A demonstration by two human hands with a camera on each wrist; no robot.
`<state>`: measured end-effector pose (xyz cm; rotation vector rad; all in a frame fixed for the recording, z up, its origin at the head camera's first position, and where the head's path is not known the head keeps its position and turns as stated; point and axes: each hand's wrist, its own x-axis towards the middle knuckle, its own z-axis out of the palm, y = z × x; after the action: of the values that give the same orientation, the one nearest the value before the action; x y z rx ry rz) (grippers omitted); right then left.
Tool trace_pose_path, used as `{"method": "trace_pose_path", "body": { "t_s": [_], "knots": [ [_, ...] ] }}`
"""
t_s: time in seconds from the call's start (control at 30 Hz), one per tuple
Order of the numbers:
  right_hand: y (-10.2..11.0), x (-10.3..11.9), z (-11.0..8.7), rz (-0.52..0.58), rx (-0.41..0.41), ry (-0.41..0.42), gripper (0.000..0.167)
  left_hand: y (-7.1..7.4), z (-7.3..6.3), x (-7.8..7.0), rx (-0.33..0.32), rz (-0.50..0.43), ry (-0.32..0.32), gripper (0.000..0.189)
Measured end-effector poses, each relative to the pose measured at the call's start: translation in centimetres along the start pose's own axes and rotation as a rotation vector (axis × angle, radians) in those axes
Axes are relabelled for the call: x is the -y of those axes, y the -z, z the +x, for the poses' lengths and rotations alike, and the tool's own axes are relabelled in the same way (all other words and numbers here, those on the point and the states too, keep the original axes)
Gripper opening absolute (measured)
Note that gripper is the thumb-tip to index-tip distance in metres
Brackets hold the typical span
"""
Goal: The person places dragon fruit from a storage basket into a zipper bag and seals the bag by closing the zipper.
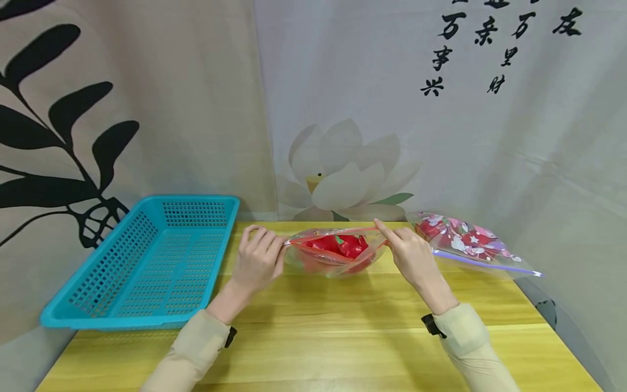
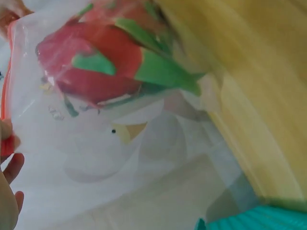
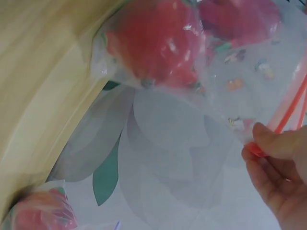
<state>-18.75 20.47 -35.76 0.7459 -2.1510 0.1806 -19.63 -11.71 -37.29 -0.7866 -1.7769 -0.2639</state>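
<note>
A clear zip bag (image 1: 318,268) with a red-orange zip strip stands at the middle of the table, its mouth spread sideways and parted. Inside lie red, green-tipped dragon fruits (image 2: 103,60), seen through the plastic; their number is unclear. At the bag's left top corner, near a pale slider, my left hand (image 1: 259,256) pinches the zip edge. My right hand (image 1: 411,256) pinches the opposite top corner between thumb and fingers; the right wrist view shows this grip closely.
To the left, a blue perforated plastic basket (image 1: 137,322) sits on the wooden table (image 1: 333,337). Behind my right hand lies a second, patterned zip bag (image 1: 475,242) with a purple zip strip and red contents. A printed cloth (image 1: 206,109) hangs along the back.
</note>
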Motion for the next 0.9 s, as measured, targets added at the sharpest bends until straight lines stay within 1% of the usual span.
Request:
{"method": "trace_pose_path", "body": {
  "t_s": [0.1, 0.23, 0.33, 0.43, 0.47, 0.63, 0.7, 0.83, 0.9],
  "knots": [
    [-0.2, -0.6, 0.4, -0.017, -0.004, 0.0, 0.051, 0.1, 0.4, 0.5, -0.01, 0.021, -0.008, 0.033],
    [-0.3, -1.2, 0.6, -0.006, -0.039, 0.015, 0.024, 0.2, 0.8, 1.1, -0.015, 0.056, -0.01, 0.034],
    [-0.3, -1.5, 0.8, 0.002, -0.053, 0.022, 0.011, 0.4, 1.1, 1.6, -0.005, 0.073, -0.004, 0.033],
    [-0.1, -1.8, 1.0, -0.005, -0.037, 0.016, 0.014, 0.5, 1.3, 1.8, 0.01, 0.08, -0.006, 0.028],
    [0.0, -1.8, 1.0, -0.005, -0.031, 0.013, 0.016, 0.6, 1.4, 1.9, 0.015, 0.083, -0.007, 0.023],
    [0.2, -2.1, 1.0, 0.001, -0.022, -0.003, 0.023, 0.6, 1.4, 1.7, 0.017, 0.095, -0.012, 0.026],
    [0.3, -2.1, 1.0, 0.01, -0.027, -0.003, 0.021, 0.5, 1.4, 1.6, 0.015, 0.093, -0.008, 0.031],
    [0.3, -2.1, 0.8, 0.021, -0.034, -0.01, 0.015, 0.5, 1.1, 1.6, 0.021, 0.069, 0.001, 0.031],
    [0.4, -2.0, 0.7, 0.024, -0.025, -0.027, 0.011, 0.5, 1.0, 1.6, 0.012, 0.051, 0.0, 0.032]
  ]
}}
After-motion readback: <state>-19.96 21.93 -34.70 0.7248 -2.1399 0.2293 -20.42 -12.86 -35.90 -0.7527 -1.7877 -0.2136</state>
